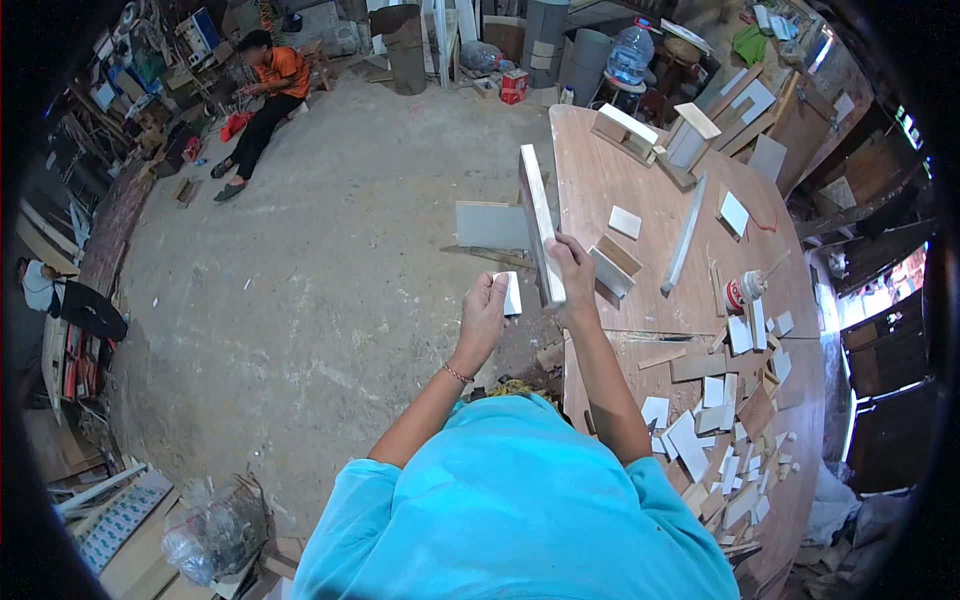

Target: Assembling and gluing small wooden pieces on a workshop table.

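My right hand [572,272] grips the near end of a long pale wooden panel [537,212], held on edge and pointing away from me over the table's left edge. My left hand [484,312] holds a small pale wooden piece [512,293] just left of the panel's near end. Both forearms rise from my turquoise shirt at the bottom of the head view. A grey board [492,226] lies beyond my hands, beside the panel.
A long reddish wooden table [600,180] runs along the right, carrying wood blocks [625,222], a long strip [685,235], a glue bottle [736,293] and several offcuts [720,440]. A person in an orange shirt [268,90] sits far left on the concrete floor [300,280].
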### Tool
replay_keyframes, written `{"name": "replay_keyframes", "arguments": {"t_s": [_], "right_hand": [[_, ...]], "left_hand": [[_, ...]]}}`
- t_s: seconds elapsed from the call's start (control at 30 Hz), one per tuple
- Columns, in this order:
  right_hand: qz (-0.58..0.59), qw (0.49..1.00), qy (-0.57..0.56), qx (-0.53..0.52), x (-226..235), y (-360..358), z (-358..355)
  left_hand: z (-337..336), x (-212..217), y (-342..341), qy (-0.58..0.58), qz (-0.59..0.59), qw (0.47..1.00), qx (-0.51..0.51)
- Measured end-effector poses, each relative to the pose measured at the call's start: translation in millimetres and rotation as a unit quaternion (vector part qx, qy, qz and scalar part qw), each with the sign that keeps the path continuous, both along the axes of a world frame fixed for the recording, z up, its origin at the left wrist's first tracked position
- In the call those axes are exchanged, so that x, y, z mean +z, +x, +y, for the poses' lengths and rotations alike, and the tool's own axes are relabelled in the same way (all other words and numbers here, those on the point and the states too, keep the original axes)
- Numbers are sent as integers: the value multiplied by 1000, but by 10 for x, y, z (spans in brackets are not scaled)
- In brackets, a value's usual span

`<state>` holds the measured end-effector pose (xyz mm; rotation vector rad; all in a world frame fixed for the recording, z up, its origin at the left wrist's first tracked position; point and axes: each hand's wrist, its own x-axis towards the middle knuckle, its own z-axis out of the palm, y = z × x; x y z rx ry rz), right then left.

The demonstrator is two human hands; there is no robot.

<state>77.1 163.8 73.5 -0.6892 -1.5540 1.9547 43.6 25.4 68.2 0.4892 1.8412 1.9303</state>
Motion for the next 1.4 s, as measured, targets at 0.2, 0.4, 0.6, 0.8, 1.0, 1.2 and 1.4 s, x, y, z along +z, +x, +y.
{"name": "replay_keyframes", "arguments": {"t_s": [0.2, 0.4, 0.6, 0.8, 1.0, 1.2, 1.4], "right_hand": [[40, 991, -109, 68, -64, 201, -144], [60, 980, -159, 104, -77, 244, -150], [54, 977, -170, 118, -143, 229, -181], [85, 968, -197, 130, -166, 208, -231], [130, 951, -242, 142, -127, 149, -216], [130, 960, -215, 127, -115, 111, -186], [63, 991, -90, 77, -13, 124, -204]], "left_hand": [[-26, -12, 18, 80, -29, 996, -29], [-79, -135, -75, 35, 2, 999, 7], [-78, -127, -123, 128, -125, 984, 26], [-110, -169, -148, 141, -182, 972, 49], [-66, -192, -106, 182, -186, 965, 29], [-81, -202, -115, 176, -166, 970, -40], [-101, -237, -98, 124, -73, 990, -10]]}}
